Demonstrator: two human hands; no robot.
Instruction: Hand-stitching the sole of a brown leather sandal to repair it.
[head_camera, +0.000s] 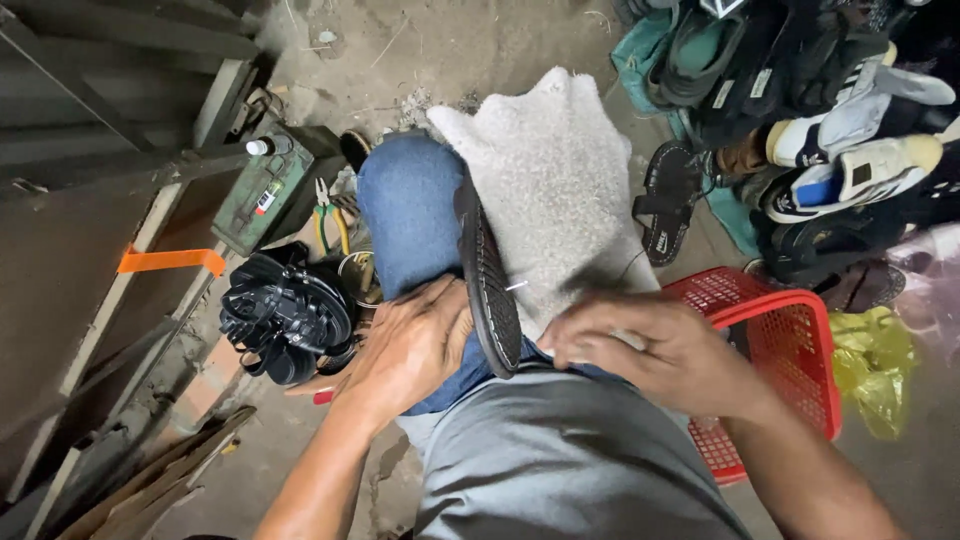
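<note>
A black sandal (487, 275) stands on its edge between my knees, its ribbed sole facing right. My left hand (405, 350) presses against its left side on my blue-jeaned thigh (405, 210). My right hand (650, 350) is blurred just right of the sole, fingers pinched together; a thin needle-like glint (516, 286) shows at the sole. A grey fuzzy cloth (550, 170) covers my right knee under the sandal.
A red plastic basket (790, 340) stands at my right. A pile of shoes and sandals (800, 110) fills the upper right. On my left lie black plastic sandals (285, 315), pliers (325, 215) and a green metal box (265, 190).
</note>
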